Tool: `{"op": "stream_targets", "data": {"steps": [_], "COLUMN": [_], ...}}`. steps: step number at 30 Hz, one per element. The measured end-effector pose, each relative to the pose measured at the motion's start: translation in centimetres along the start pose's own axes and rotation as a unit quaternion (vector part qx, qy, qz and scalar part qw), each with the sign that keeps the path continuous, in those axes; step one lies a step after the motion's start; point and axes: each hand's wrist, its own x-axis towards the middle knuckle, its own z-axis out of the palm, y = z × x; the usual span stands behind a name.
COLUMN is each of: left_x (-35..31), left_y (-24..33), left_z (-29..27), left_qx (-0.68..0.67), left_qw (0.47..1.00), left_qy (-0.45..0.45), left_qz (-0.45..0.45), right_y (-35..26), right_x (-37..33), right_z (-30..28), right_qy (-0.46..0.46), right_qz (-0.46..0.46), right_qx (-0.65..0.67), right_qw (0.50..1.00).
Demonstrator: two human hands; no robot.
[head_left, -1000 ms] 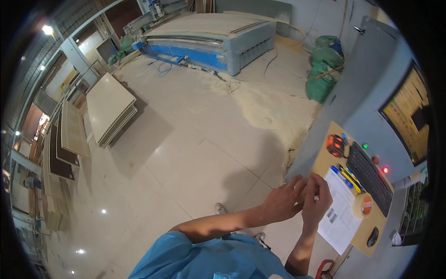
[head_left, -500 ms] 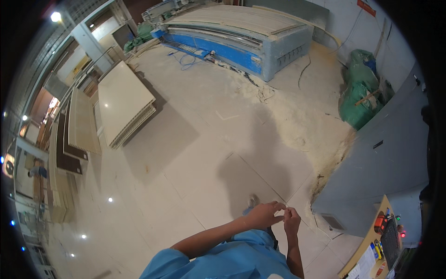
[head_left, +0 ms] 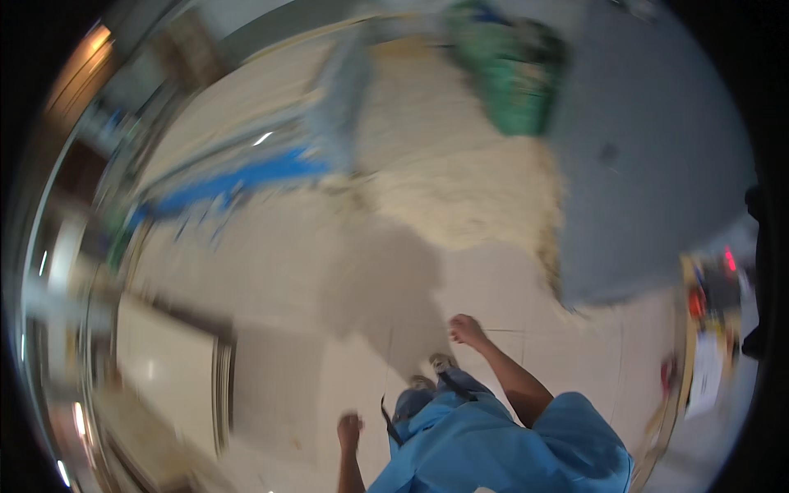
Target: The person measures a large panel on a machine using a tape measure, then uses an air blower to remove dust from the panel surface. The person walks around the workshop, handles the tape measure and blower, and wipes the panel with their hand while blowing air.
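My two hands are apart over the tiled floor (head_left: pixel 279 370), each held out from the blue shirt (head_left: pixel 493 444). The right hand (head_left: pixel 468 330) reaches forward beyond my shoes (head_left: pixel 442 361), its fingers curled in, with nothing visible in them. My left hand (head_left: pixel 349 429) hangs lower, beside my left leg; motion smears its fingers, so their pose is unclear. Neither hand touches any of the things around me. Two dark straps hang down at the front of my trousers.
Ahead stands a large blue and grey machine (head_left: pixel 238 177), with pale dust (head_left: pixel 460 197) on the floor beside it. Green sacks (head_left: pixel 522 90) lean near a grey cabinet (head_left: pixel 641 181). Stacked panels (head_left: pixel 164 361) lie at left; a wooden desk (head_left: pixel 686 361) with papers is at right.
My hands, close together with fingers touching before, have separated. The view has swung to the right and blurred, so the machine and panels appear farther left. Both shoes now show.
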Motion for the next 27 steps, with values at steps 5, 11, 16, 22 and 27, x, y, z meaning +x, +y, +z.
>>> {"op": "stream_targets", "data": {"steps": [5,11,16,22,27], "left_x": [8.0,21.5,29.2,16.7,7.6], "left_y": [-7.3,0.7,17.2,33.4,28.8], "left_z": [2.4,1.1,8.8,22.5,20.6], "left_qx": [0.021,0.183,-0.006,-0.073,0.180], "left_qw": [0.956,0.921,0.980,0.876,0.769], "left_qy": [-0.214,-0.325,-0.201,-0.333,-0.419], "left_qz": [-0.201,-0.113,0.012,0.342,0.449], "right_y": [-6.6,0.2,11.2,18.6,12.5], "right_x": [-3.6,-17.6,-22.2,-17.7,-9.8], "right_z": [-4.8,-12.7,-15.2,-10.5,-6.0], "right_qy": [0.167,0.423,0.474,0.288,0.090], "right_qz": [-0.159,-0.120,0.016,0.042,0.056], "right_qx": [-0.119,0.064,0.107,0.143,0.046], "right_qw": [0.966,0.896,0.874,0.946,0.993]}}
